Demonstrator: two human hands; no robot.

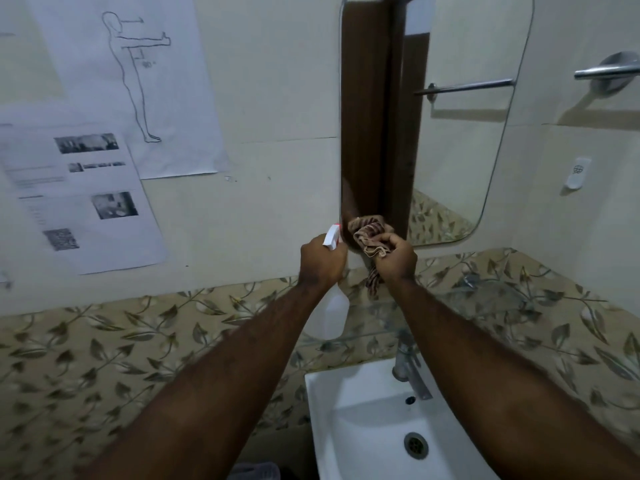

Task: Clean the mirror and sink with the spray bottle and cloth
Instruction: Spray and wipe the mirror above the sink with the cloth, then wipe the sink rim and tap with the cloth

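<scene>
At the centre of the frame the left hand (pixel 322 261) is wrapped around the neck of the spray bottle (pixel 330 315), its white body hanging below the fist and the red-tipped nozzle poking up toward the mirror (pixel 450 140). Just beside it, the right hand (pixel 396 256) is clenched on a bunched striped cloth (pixel 369 233), pressed at the mirror's lower left corner. The sink (pixel 353 403) sits below, toward the lower middle, with the faucet (pixel 408 368) at its back edge.

The step in hand looks like wiping the glass. To do it well, spread the cloth flatter (a tight wad only smears), work from the top edge downward in overlapping passes, and keep the nozzle aimed at the glass rather than the wall.
</scene>
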